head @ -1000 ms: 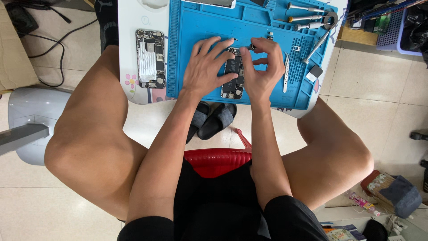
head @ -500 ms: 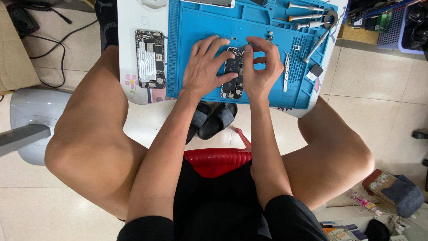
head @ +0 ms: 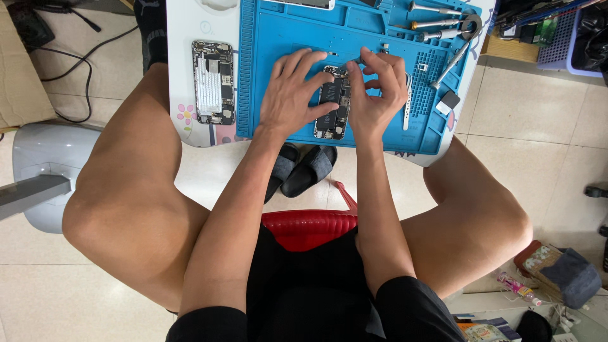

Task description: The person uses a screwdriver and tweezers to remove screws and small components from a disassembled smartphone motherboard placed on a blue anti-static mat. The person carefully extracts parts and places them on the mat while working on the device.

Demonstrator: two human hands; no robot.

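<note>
Two hands work on an opened phone (head: 334,104) that lies near the middle of the blue mat (head: 272,38): the left hand (head: 292,85) rests with spread fingers on its left side, and the right hand (head: 375,88) has its fingers curled and pinched over its upper end, though what they pinch I cannot tell. A second opened phone (head: 213,82) lies on the white table (head: 183,38) beside the mat's left edge, and some metal tools (head: 437,25) lie at the mat's far right corner.

On the blue mat (head: 278,38), the left hand (head: 292,92) rests flat on an opened phone (head: 333,104) while the right hand (head: 375,88) pinches at its top edge, perhaps gripping a small part. A second opened phone (head: 213,82) lies on the white surface (head: 190,25).
</note>
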